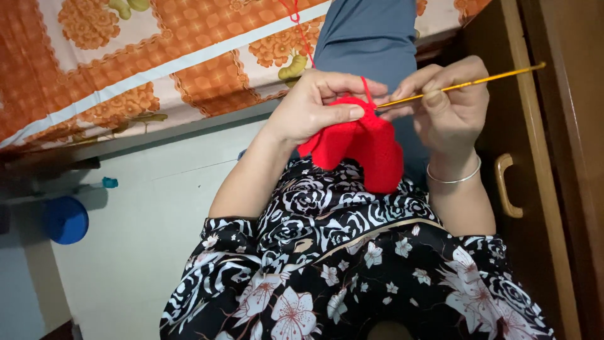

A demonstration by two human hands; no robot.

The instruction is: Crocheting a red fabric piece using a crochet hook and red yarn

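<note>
My left hand (314,104) pinches the top edge of a red crocheted piece (365,151), which hangs down over my lap. A strand of red yarn (301,31) runs up from the piece over my fingers toward the bed. My right hand (450,104) grips a thin yellow crochet hook (478,82); its tip meets the red piece beside my left thumb. A silver bangle (454,177) sits on my right wrist. Both hands are close together above my flowered black-and-white garment (352,264).
A bed with an orange patterned sheet (138,69) lies at the upper left. A wooden cabinet door with a curved handle (503,186) stands at the right. A round blue lid-like object (66,220) rests on the pale floor at the left.
</note>
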